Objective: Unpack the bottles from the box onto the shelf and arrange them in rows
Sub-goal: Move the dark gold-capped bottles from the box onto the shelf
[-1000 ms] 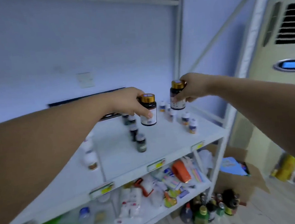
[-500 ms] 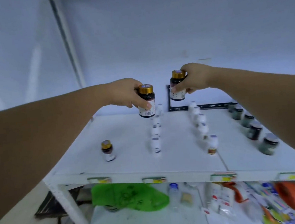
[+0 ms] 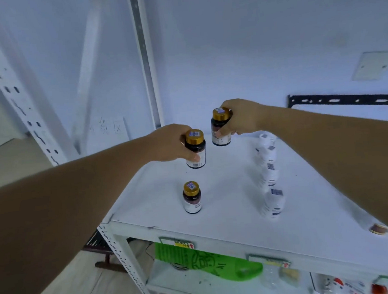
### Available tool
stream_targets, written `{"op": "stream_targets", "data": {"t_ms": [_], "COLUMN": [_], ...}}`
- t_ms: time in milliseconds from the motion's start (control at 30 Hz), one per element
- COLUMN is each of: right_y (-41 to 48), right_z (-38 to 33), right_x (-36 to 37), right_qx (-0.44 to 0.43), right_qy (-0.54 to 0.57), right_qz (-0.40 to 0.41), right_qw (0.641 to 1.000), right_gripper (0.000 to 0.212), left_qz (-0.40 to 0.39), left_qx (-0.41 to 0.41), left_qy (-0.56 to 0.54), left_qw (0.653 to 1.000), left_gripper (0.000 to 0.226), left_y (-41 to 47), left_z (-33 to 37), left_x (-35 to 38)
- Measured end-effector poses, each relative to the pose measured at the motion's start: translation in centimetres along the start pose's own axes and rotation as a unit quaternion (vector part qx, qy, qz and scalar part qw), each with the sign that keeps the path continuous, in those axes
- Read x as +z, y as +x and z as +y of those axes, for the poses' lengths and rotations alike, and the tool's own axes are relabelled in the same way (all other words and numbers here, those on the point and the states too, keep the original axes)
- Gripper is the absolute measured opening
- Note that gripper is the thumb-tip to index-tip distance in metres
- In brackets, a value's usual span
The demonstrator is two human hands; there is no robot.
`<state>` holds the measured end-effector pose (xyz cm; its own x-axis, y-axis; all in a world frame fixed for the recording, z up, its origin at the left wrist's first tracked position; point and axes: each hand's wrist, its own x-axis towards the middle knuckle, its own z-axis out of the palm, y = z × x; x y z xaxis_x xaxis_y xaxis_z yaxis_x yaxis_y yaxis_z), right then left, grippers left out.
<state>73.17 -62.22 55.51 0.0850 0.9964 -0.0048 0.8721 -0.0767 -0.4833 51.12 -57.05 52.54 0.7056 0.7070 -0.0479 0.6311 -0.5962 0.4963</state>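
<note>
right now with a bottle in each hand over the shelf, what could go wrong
1. The left hand has its grip on the left-hand bottle just behind the standing gold-capped bottle; a careless set-down could tip that one.
2. The right hand holds the right-hand bottle beside the row of white bottles; its wrist hangs close above the rearmost and might knock it.

White shelf [image 3: 228,204]: one gold-capped bottle [image 3: 192,197] upright; blurred row, seemingly white bottles [image 3: 270,175].

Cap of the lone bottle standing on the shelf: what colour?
Gold; the cap carries a small bluish sticker, seen in the head view.
</note>
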Motion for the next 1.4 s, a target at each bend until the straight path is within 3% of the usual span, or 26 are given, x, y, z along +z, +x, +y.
{"op": "stream_targets", "data": {"t_ms": [300, 567, 700, 767, 1000, 1200, 1400], "right_y": [10.2, 13.3, 12.8, 12.0, 4.0, -10.1, -29.8], "right_z": [6.4, 9.4, 9.1, 8.9, 8.4, 10.7, 13.5], "right_x": [9.2, 14.0, 13.8, 12.4, 3.1, -5.3, -9.7], "right_qx": [0.010, 0.043, 0.101, 0.121, 0.198, 0.305, 0.442], "right_qy": [-0.018, -0.007, -0.022, -0.029, -0.070, -0.090, -0.111], "right_qz": [-0.073, -0.114, -0.125, -0.119, -0.027, 0.094, 0.170], "right_qw": [0.997, 0.993, 0.987, 0.985, 0.977, 0.943, 0.874], "right_gripper": [0.049, 0.051, 0.093, 0.100, 0.075, 0.069, 0.069], "left_qz": [-0.040, -0.095, -0.133, -0.119, -0.037, -0.083, -0.145], "left_qx": [-0.052, -0.051, -0.046, -0.040, 0.091, 0.245, 0.375], "left_qy": [-0.017, -0.075, -0.047, -0.028, -0.001, 0.001, 0.000], "left_qw": [0.998, 0.991, 0.989, 0.992, 0.995, 0.966, 0.916], "left_gripper": [0.049, 0.055, 0.080, 0.084, 0.058, 0.055, 0.054], "left_y": [8.5, 10.4, 10.7, 11.0, 12.5, 12.9, 8.9], "left_z": [-7.5, -10.6, -10.5, -9.9, -2.2, 10.6, 26.3], "left_x": [7.6, 11.1, 8.7, 6.5, 1.7, 5.5, 12.6]}}
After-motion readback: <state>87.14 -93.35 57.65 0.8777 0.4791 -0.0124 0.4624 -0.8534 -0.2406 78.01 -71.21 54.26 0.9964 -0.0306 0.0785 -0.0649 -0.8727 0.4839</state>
